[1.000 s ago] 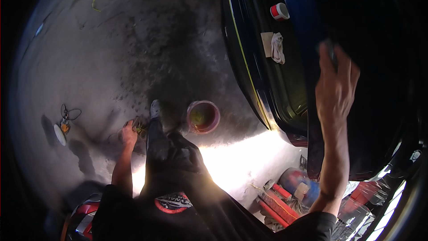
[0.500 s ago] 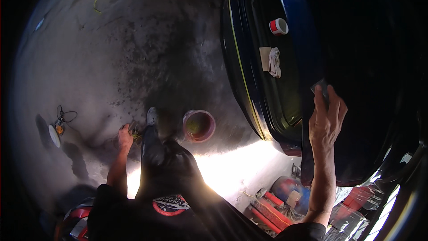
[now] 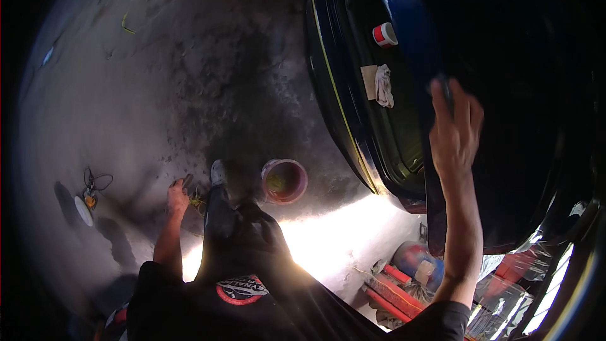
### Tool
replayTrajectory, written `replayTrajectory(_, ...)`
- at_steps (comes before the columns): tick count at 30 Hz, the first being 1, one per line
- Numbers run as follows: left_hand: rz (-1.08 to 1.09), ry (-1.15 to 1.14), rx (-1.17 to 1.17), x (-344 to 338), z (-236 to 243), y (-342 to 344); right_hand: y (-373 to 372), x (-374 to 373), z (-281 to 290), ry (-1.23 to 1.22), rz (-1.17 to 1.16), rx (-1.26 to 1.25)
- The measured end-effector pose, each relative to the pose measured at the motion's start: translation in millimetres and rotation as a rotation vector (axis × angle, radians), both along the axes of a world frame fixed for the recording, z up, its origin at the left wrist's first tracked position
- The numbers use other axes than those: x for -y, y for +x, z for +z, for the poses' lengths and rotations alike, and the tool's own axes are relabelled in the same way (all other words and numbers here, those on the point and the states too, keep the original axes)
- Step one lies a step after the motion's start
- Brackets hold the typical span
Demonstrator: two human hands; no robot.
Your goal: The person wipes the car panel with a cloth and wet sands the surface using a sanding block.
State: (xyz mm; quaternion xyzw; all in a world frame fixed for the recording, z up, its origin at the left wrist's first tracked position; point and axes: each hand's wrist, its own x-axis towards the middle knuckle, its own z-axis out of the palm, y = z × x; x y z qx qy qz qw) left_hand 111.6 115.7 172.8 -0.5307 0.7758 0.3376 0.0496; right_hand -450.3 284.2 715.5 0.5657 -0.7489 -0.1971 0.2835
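Observation:
My right hand (image 3: 456,127) is over a dark blue car panel (image 3: 404,9), its fingers closed on a small dark grey pad (image 3: 445,88) that touches the panel's dark surface. Motion blurs the fingertips, and most of the pad is hidden under them. Low at the left, beside my leg, my left hand (image 3: 177,199) grips a small dark block (image 3: 187,180). On the recessed ledge left of the panel lie a white tub with a red label (image 3: 384,35), a tan sheet (image 3: 368,82) and a crumpled white rag (image 3: 383,86).
A pinkish bucket (image 3: 302,183) with murky yellowish contents stands on the floor by my foot. Farther left is a round white lamp-like thing (image 3: 83,211) with a cable. Red tubes (image 3: 396,300) and plastic-wrapped items lie below my right arm. Yellow tape (image 3: 332,79) runs along the car's edge.
My right hand has slid forward along the panel with the pad. My left hand stays low beside my leg, still holding the block. The whole view has shifted slightly.

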Motion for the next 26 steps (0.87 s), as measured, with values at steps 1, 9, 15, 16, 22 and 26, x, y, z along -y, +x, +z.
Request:
replayTrajectory(1,-0.003,0.003,-0.015,4.7,1.4,2.3,-5.2,7.2,0.2,-0.067,0.035,-0.035)
replayTrajectory(9,-0.03,-0.007,-0.088,26.2,14.6,-20.7,8.1,-39.5,-3.8,-0.077,0.015,-0.035)
replayTrajectory(15,-0.025,0.015,-0.105,37.5,25.0,-62.4,-52.0,23.7,-24.0,-0.057,0.027,0.042)
replayTrajectory(16,-0.007,0.003,-0.135,40.5,22.8,-69.5,-41.8,19.0,-21.9,-0.127,0.07,0.016)
replayTrajectory(22,0.01,-0.014,-0.189,41.0,4.2,-57.0,-10.7,19.0,-9.8,0.004,0.088,-0.021)
replayTrajectory(26,0.045,-0.001,-0.036,35.0,-27.6,-25.6,-73.1,129.0,-28.2,0.064,0.166,-0.077)
